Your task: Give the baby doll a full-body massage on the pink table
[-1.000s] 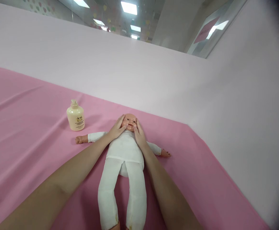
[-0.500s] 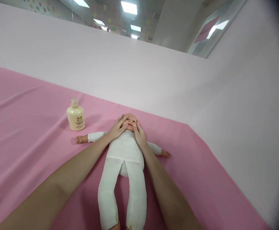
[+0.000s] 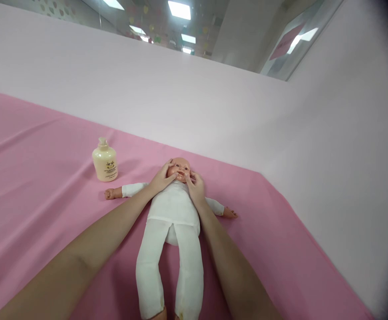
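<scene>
A baby doll (image 3: 173, 213) in a white suit lies on its back on a pink sheet (image 3: 41, 186), arms spread, head away from me. My left hand (image 3: 162, 178) rests on the left side of the doll's head, thumb on its cheek. On the other cheek sits my right hand (image 3: 195, 186), fingers partly curled, thumb beside the mouth. Both hands touch the face without gripping it. The doll's feet are cut off at the bottom edge.
A cream lotion bottle (image 3: 104, 161) with a pump top stands upright on the sheet, left of the doll's head. A pale pink wall (image 3: 187, 106) runs behind the sheet and along its right side.
The fingers of both hands have drawn in from the sides of the doll's head toward its cheeks and curled a little. My arms and the doll's body have barely moved.
</scene>
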{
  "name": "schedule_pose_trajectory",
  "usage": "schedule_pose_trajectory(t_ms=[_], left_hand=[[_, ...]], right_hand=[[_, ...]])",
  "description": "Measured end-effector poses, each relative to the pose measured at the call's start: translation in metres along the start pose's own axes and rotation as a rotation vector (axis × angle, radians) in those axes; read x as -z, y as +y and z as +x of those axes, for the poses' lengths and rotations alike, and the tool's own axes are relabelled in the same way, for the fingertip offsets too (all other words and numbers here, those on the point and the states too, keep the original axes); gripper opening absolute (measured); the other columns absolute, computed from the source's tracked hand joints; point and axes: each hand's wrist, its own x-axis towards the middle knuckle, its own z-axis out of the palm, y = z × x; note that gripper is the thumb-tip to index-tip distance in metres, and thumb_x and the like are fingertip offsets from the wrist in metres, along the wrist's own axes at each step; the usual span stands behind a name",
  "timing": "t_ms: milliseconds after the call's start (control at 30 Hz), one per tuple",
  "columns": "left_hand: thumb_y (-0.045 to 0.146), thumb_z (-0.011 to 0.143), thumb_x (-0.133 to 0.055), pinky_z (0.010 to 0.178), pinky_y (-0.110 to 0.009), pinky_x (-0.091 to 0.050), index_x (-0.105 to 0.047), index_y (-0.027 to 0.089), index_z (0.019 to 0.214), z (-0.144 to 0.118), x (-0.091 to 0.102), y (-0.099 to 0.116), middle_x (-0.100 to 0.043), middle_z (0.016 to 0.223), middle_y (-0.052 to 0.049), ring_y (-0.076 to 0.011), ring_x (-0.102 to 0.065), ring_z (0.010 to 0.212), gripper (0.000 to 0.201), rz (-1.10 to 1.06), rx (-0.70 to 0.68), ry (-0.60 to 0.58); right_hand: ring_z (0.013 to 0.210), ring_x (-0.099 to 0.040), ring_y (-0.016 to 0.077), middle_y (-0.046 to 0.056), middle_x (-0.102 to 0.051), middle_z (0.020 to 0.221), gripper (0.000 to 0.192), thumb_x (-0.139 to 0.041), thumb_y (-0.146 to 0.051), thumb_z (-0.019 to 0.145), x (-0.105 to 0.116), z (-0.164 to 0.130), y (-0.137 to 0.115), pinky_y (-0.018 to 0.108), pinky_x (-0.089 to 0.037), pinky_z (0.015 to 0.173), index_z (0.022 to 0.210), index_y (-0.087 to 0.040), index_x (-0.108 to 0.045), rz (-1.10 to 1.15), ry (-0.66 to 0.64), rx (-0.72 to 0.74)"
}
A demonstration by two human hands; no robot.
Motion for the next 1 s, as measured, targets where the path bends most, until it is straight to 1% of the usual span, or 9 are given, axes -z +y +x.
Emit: schedule_pose_trajectory(t_ms=[100,200,300,400,567,700,767,900,1000], left_hand=[[0.041,0.087,-0.060,0.119,-0.044,-0.032,-0.040,0.020,0.135,-0.001,-0.001,0.000,-0.032,0.158,-0.014,-0.0246,-0.033,0.146,0.057,-0.015,0.021,0.029],[0.041,0.088,-0.059,0.119,-0.044,-0.032,-0.039,0.018,0.139,-0.001,0.000,0.002,-0.034,0.157,-0.015,-0.0245,-0.034,0.146,0.060,0.014,0.020,0.022],[0.041,0.090,-0.055,0.122,-0.043,-0.026,-0.042,0.020,0.141,-0.001,0.001,0.006,-0.035,0.157,-0.011,-0.0242,-0.029,0.148,0.056,0.064,-0.005,-0.001],[0.043,0.092,-0.051,0.123,-0.041,-0.022,-0.045,0.021,0.142,-0.001,0.003,0.011,-0.038,0.157,-0.007,-0.0233,-0.023,0.150,0.054,0.102,-0.037,-0.037],[0.046,0.093,-0.048,0.124,-0.040,-0.020,-0.038,0.021,0.148,-0.001,0.004,0.013,-0.032,0.160,-0.007,-0.0232,-0.023,0.150,0.061,0.143,-0.020,-0.051],[0.048,0.092,-0.051,0.124,-0.039,-0.022,-0.030,0.018,0.153,0.000,0.003,0.010,-0.028,0.161,-0.009,-0.0246,-0.025,0.149,0.071,0.143,0.050,-0.031],[0.047,0.091,-0.052,0.123,-0.038,-0.023,-0.028,0.017,0.153,0.000,0.002,0.008,-0.027,0.161,-0.009,-0.0249,-0.026,0.149,0.073,0.125,0.076,-0.024],[0.047,0.090,-0.054,0.123,-0.039,-0.023,-0.026,0.015,0.154,0.000,0.001,0.008,-0.026,0.161,-0.010,-0.0247,-0.026,0.149,0.077,0.100,0.112,-0.009],[0.047,0.089,-0.054,0.123,-0.039,-0.022,-0.025,0.013,0.154,0.000,0.001,0.009,-0.026,0.161,-0.012,-0.0244,-0.025,0.149,0.079,0.102,0.131,-0.005]], right_hand=[[0.102,-0.067,0.0266,0.014,-0.070,0.110,0.051,-0.057,-0.059,0.085,0.000,0.000,-0.001,0.041,-0.054,0.090,0.106,-0.014,-0.068,-0.049,-0.008,-0.033],[0.102,-0.066,0.0272,0.013,-0.071,0.109,0.053,-0.050,-0.060,0.089,0.001,-0.002,-0.006,0.042,-0.052,0.092,0.108,-0.015,-0.069,-0.105,-0.050,-0.012],[0.116,-0.061,0.0270,0.013,-0.066,0.124,0.056,-0.045,-0.059,0.092,0.002,-0.003,-0.011,0.043,-0.046,0.103,0.123,-0.017,-0.065,-0.117,-0.074,0.050],[0.133,-0.049,0.0247,0.012,-0.055,0.142,0.060,-0.044,-0.058,0.094,0.003,-0.004,-0.012,0.042,-0.036,0.115,0.138,-0.019,-0.055,-0.101,-0.080,0.096],[0.138,-0.045,0.0231,0.010,-0.051,0.147,0.062,-0.044,-0.059,0.093,0.003,-0.004,-0.011,0.042,-0.034,0.117,0.141,-0.020,-0.052,-0.087,-0.094,0.093],[0.141,-0.042,0.0257,0.013,-0.047,0.150,0.071,-0.043,-0.063,0.091,0.002,-0.003,-0.011,0.044,-0.031,0.119,0.143,-0.015,-0.048,-0.105,-0.101,0.012],[0.140,-0.043,0.0272,0.013,-0.050,0.148,0.072,-0.043,-0.065,0.091,0.002,-0.003,-0.010,0.044,-0.032,0.118,0.142,-0.015,-0.050,-0.104,-0.111,-0.018],[0.136,-0.048,0.0281,0.009,-0.060,0.138,0.066,-0.040,-0.067,0.091,0.003,-0.003,-0.009,0.046,-0.035,0.115,0.136,-0.022,-0.056,-0.109,-0.145,-0.037],[0.137,-0.047,0.0267,0.007,-0.060,0.139,0.065,-0.038,-0.067,0.092,0.002,-0.003,-0.008,0.046,-0.033,0.116,0.138,-0.024,-0.054,-0.117,-0.160,-0.061]])
